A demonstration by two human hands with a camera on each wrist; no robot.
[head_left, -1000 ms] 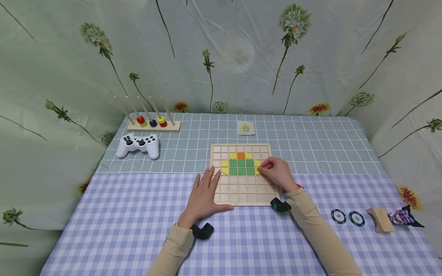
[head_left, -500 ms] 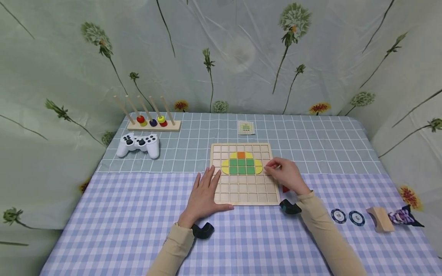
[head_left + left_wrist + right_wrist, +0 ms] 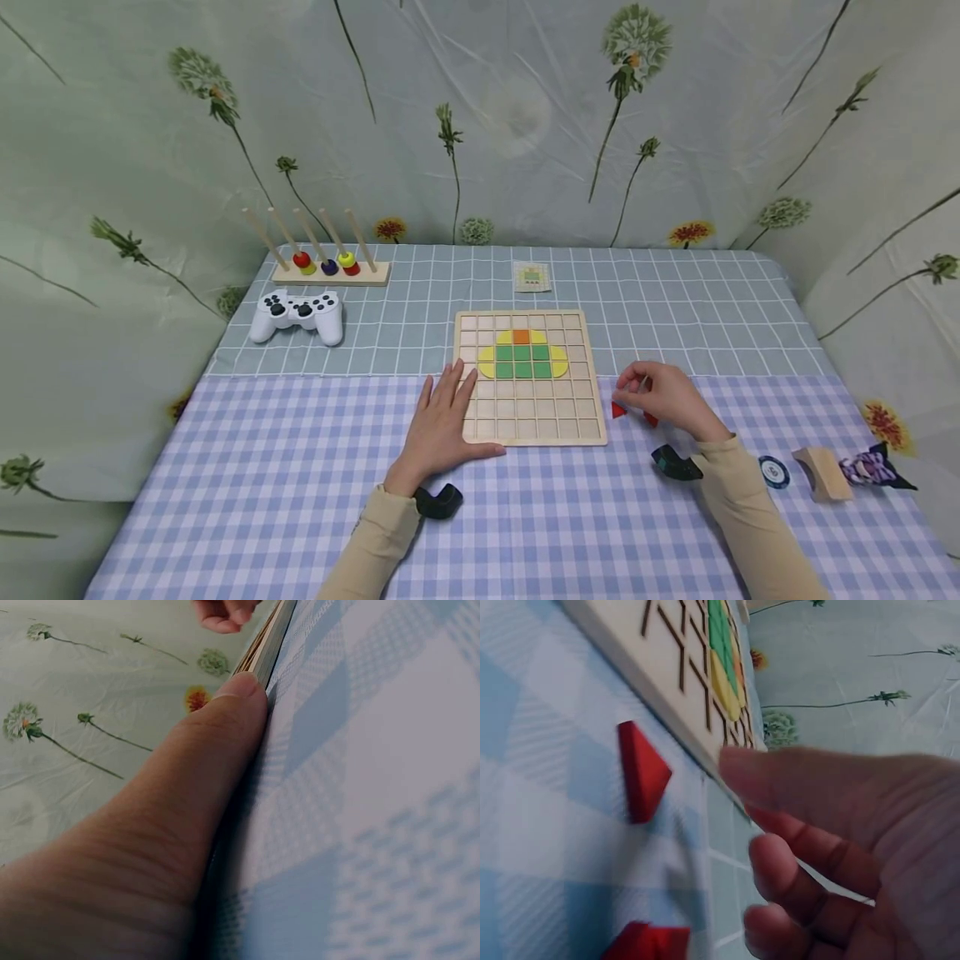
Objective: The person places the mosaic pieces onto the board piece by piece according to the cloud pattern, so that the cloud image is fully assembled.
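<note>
Hands working beside the wooden grid board (image 3: 529,417)

The left hand (image 3: 442,425) is lying flat, fingers straight, on the board's left edge. The right hand (image 3: 667,396) is hovering with loosely curled fingers over red triangle pieces (image 3: 640,771) on the cloth just right of the board, seemingly holding nothing.

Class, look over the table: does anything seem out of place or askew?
Mostly tidy. Two red pieces lie loose on the cloth beside the wooden board, outside its grid, by the right hand. The left hand lies flat on the board's edge.
</note>
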